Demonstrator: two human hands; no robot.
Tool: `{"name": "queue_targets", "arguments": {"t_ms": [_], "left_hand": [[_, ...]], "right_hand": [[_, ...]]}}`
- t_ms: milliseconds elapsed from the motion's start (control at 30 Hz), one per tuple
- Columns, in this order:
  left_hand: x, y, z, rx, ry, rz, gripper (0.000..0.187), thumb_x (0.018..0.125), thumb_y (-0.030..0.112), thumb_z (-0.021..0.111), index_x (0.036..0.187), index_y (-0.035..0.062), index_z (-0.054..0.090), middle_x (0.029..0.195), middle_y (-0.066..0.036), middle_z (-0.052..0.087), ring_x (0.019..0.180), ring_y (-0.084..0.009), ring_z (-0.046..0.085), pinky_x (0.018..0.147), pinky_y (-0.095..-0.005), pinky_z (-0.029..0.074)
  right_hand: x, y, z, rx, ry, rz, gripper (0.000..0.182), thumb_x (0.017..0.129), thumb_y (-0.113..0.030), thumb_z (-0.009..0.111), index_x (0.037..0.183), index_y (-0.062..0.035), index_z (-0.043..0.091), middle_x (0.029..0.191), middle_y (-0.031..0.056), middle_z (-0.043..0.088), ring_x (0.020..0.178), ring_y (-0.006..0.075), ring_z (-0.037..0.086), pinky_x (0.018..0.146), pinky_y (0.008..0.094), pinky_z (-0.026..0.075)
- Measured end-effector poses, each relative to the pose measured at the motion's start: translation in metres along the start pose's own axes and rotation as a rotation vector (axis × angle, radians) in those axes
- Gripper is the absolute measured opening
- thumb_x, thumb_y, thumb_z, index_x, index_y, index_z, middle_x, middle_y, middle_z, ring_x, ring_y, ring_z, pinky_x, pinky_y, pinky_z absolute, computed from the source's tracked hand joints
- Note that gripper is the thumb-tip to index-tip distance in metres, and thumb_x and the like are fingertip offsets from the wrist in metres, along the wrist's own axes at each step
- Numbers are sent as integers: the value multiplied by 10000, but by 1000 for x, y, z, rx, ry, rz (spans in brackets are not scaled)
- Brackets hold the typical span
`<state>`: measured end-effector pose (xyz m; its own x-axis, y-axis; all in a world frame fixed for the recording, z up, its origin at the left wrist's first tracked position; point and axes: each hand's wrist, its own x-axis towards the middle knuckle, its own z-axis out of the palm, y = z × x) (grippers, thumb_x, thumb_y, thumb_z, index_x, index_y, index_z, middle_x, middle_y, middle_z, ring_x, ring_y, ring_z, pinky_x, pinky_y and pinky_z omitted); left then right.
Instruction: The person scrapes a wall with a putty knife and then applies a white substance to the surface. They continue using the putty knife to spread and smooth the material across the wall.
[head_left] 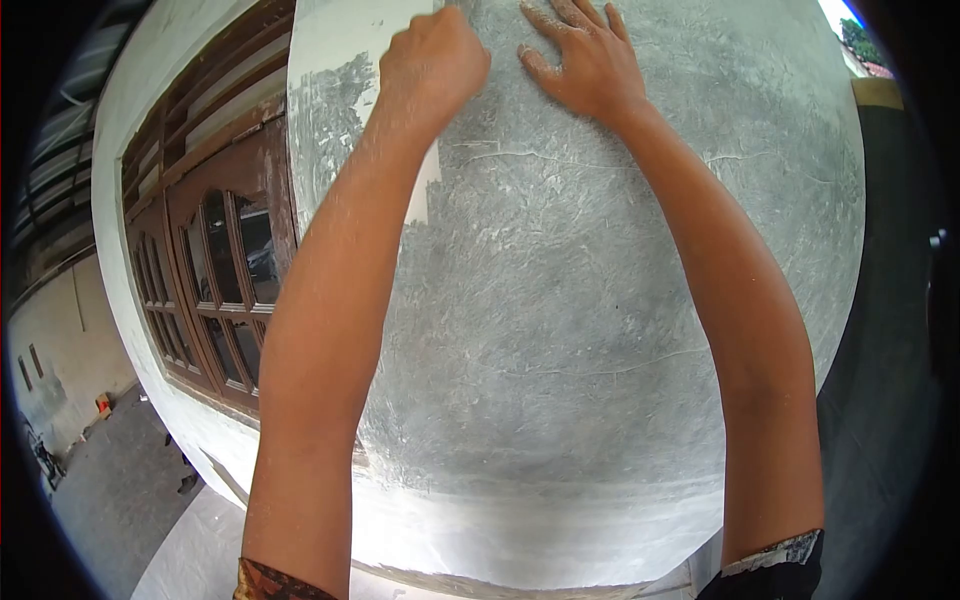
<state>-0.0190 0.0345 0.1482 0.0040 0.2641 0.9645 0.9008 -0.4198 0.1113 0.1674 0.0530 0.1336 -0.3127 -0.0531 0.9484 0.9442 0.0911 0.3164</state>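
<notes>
Top of frame: my left grip [432,62] clenched against the wall [560,300]; right grip [585,60] released, palm flat on it.

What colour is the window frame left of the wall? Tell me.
Dark brown wood window frame, seen in the head view.

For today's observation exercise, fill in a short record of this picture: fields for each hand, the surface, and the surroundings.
Left hand: left hand closed in a fist, pressed to the wall; whether it grips anything cannot be told
Right hand: right hand open, fingers spread, palm flat on the wall
Surface: rough grey plastered wall with scratch marks and a white painted patch at upper left
Surroundings: dark brown wooden window frame with glass panes to the left; grey concrete floor below
</notes>
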Motion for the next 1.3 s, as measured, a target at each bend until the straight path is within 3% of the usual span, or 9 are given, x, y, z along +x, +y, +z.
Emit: {"name": "queue_targets", "arguments": {"t_ms": [200,267,400,500,700,900,1100,1200,1300], "left_hand": [[7,4,-5,5,-5,-45,427,945,185,596,1279,-79,584,1305,-294,625,1202,-440,637,1002,-498,531],[-18,2,4,63,84,83,369,933,201,592,1202,-35,686,1195,-300,700,1129,-452,694,973,-527,561],[6,-6,19,1,186,134,361,906,164,600,1194,-33,693,1172,-290,712,1124,-450,698,961,-518,569],[30,7,-10,-28,2,-74,434,945,195,605,1281,-79,590,1295,-296,632,1205,-440,638,995,-494,537],[-19,11,-20,29,-84,11,404,951,175,600,1264,-80,606,1249,-304,655,1181,-442,651,991,-497,539],[25,9,-10,-13,36,-4,387,952,180,625,1243,-75,613,1242,-305,658,1172,-428,659,991,-505,537],[-11,13,2,57,-49,-9,383,945,170,600,1234,-81,609,1250,-315,650,1176,-445,651,995,-506,535],[3,9,3,31,55,72,386,944,176,608,1232,-81,609,1245,-314,652,1171,-444,654,994,-506,535],[25,15,-8,-3,38,-1,389,942,179,616,1232,-80,608,1240,-313,651,1165,-445,655,996,-506,532]], "right_hand": [[-2,0,-2,5,13,-13,618,973,-372,592,1515,-83,522,1668,155,350,1570,328,255,1295,524,144],[-2,0,-2,17,16,-15,617,973,-369,593,1513,-79,524,1664,157,358,1567,330,264,1293,526,149],[1,4,5,4,47,-26,613,973,-365,594,1509,-76,528,1660,158,366,1563,333,274,1292,527,156],[0,0,-2,0,22,-18,605,978,-361,591,1508,-76,529,1655,160,375,1561,335,279,1292,524,159],[-3,-2,0,10,36,-4,606,977,-358,596,1510,-79,528,1654,155,378,1561,323,283,1297,511,156],[0,-1,-2,0,12,-2,608,968,-349,605,1507,-78,531,1650,150,386,1559,317,289,1296,503,167],[1,3,4,28,60,-12,602,962,-338,608,1495,-67,542,1642,153,398,1552,323,303,1290,506,184],[-1,2,1,44,46,-10,596,963,-335,605,1490,-62,547,1638,157,403,1551,323,305,1290,505,186],[-1,0,-3,28,44,-12,595,963,-334,603,1489,-61,547,1637,160,405,1550,324,306,1290,506,185]]}}
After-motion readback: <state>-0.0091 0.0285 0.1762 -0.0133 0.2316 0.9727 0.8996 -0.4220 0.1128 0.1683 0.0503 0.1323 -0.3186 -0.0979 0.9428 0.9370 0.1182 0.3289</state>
